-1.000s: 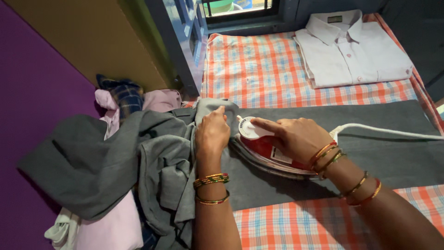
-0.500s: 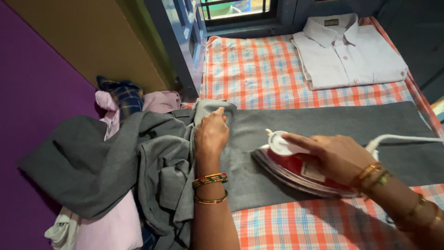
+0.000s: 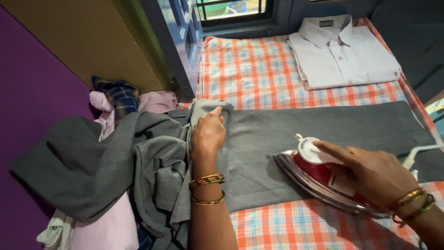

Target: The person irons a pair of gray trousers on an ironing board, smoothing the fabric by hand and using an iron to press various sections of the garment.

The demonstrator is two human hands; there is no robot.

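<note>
A grey trouser leg (image 3: 323, 132) lies flat across the checked orange ironing surface (image 3: 249, 69). My left hand (image 3: 208, 134) presses down on the bunched left end of the grey trousers, fingers closed over the cloth. My right hand (image 3: 370, 173) grips the handle of a red and white electric iron (image 3: 319, 173), which rests sole down on the near right part of the grey cloth. Its white cord (image 3: 423, 153) runs off to the right.
A folded white shirt (image 3: 344, 53) lies at the far right of the surface. A heap of grey, pink and plaid clothes (image 3: 106, 153) piles up at the left against a purple wall (image 3: 32, 106). A barred window (image 3: 231, 9) is at the far end.
My right hand has slid the iron along the grey cloth from near my left hand toward the right. My left hand has stayed on the bunched end.
</note>
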